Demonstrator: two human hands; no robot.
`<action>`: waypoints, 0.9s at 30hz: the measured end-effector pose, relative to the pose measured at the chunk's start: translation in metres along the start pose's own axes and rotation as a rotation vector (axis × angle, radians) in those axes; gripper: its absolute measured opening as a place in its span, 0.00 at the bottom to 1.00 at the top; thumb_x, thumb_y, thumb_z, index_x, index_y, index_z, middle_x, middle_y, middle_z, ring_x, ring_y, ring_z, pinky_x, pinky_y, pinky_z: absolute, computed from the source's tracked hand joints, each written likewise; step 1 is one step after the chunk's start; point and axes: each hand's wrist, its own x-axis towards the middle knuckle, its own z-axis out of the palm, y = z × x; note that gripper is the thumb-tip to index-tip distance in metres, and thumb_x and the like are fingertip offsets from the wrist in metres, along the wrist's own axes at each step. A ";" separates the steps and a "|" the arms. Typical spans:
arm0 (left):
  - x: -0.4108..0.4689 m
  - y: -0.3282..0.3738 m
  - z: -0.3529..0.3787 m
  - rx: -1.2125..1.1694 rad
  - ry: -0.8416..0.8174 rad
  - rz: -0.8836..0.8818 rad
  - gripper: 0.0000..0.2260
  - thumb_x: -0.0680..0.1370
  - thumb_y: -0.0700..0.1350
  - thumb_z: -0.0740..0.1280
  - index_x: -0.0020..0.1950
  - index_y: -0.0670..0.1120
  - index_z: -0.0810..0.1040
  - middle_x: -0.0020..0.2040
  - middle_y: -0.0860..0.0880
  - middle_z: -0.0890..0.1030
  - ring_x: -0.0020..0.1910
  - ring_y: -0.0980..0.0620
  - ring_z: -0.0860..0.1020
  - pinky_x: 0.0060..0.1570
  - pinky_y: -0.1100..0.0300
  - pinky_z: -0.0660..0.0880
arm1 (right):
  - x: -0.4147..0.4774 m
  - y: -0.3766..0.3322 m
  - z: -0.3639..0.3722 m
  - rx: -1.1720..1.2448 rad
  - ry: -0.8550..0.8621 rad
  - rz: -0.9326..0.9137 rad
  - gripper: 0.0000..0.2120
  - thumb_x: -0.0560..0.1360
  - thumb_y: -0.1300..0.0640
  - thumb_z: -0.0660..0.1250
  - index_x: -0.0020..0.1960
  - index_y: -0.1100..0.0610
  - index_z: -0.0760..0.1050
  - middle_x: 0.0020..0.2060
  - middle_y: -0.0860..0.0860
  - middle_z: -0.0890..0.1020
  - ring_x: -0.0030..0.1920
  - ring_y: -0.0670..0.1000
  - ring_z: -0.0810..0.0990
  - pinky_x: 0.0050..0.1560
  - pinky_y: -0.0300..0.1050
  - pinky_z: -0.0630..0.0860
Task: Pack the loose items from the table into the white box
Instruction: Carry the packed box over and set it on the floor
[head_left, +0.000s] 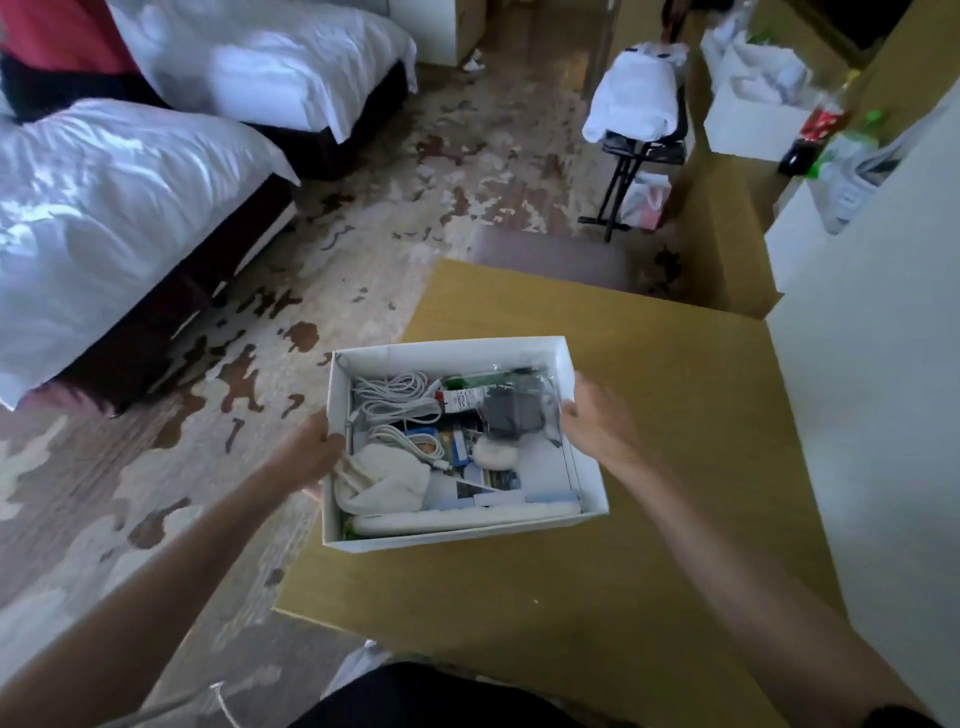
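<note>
White box (457, 535), already filled, sits between the two hands above the desk's (649, 571) left edge. Left hand (311, 452) and right hand (597, 421) are equally near, fingers clamped on its opposite side walls.

No legible text anywhere in frame. White label (461, 401) with red edge, lying among cables inside box (447, 349), carries small dark print, too blurred to read. Red wrapper on dark bottle (813, 130), far right, equally unreadable. Printed cards (491, 480) in box: any lettering too small to make out.
</note>
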 end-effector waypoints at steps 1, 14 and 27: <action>-0.003 -0.012 -0.010 -0.019 0.021 -0.030 0.06 0.75 0.35 0.58 0.49 0.43 0.72 0.45 0.41 0.79 0.42 0.44 0.76 0.37 0.56 0.72 | 0.008 -0.016 0.004 -0.012 -0.019 -0.033 0.12 0.75 0.61 0.65 0.58 0.61 0.71 0.29 0.43 0.67 0.27 0.40 0.67 0.21 0.34 0.56; -0.056 -0.291 -0.148 -0.287 0.288 -0.449 0.07 0.76 0.35 0.56 0.50 0.42 0.71 0.38 0.43 0.78 0.30 0.47 0.78 0.20 0.59 0.72 | 0.035 -0.327 0.174 -0.129 -0.283 -0.498 0.14 0.76 0.64 0.64 0.60 0.62 0.68 0.44 0.58 0.81 0.40 0.56 0.78 0.35 0.47 0.73; -0.163 -0.535 -0.306 -0.398 0.533 -0.846 0.07 0.76 0.38 0.57 0.52 0.41 0.70 0.47 0.37 0.80 0.43 0.38 0.80 0.39 0.53 0.75 | -0.038 -0.690 0.383 -0.196 -0.515 -0.935 0.11 0.77 0.66 0.61 0.59 0.62 0.68 0.32 0.51 0.70 0.31 0.50 0.73 0.24 0.39 0.58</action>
